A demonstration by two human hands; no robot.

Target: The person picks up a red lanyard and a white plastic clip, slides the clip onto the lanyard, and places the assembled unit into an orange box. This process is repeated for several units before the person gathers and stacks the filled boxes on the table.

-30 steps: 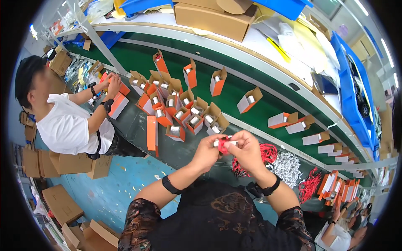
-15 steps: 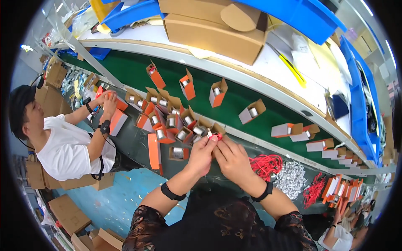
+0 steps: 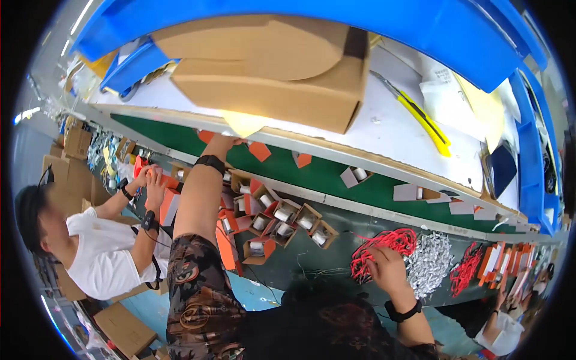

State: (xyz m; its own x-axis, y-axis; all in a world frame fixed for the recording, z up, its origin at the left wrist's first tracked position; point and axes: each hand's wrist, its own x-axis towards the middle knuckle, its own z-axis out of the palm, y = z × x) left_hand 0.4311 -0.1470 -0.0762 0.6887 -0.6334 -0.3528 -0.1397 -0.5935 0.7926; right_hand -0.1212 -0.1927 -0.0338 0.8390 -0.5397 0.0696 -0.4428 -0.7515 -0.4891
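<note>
My left arm stretches forward under the shelf edge, and my left hand [image 3: 223,143] is beside an orange box [image 3: 259,151] on the green belt [image 3: 294,175]. The shelf edge and the hand itself hide most of its fingers, so a hold cannot be made out. My right hand [image 3: 389,270] hangs over the near edge of a pile of red cords [image 3: 390,241], fingers apart and slightly bent, nothing visible in them. To its right lies a heap of small silvery pieces [image 3: 429,261]. Open orange-and-brown boxes with white-silver cylinders, such as one box [image 3: 258,247], crowd the dark table between my arms.
Above the belt runs a white shelf [image 3: 384,129] bearing a cardboard box [image 3: 270,90], a yellow cutter [image 3: 423,123] and blue bins [image 3: 336,30]. A co-worker in a white shirt [image 3: 114,255] works at the left. More red cords [image 3: 465,270] and orange boxes [image 3: 499,261] lie right.
My hands, which were together at a small red-and-white piece, have parted. The left has reached forward to the belt; the right has moved right to the red cords. The view has shifted toward the shelf.
</note>
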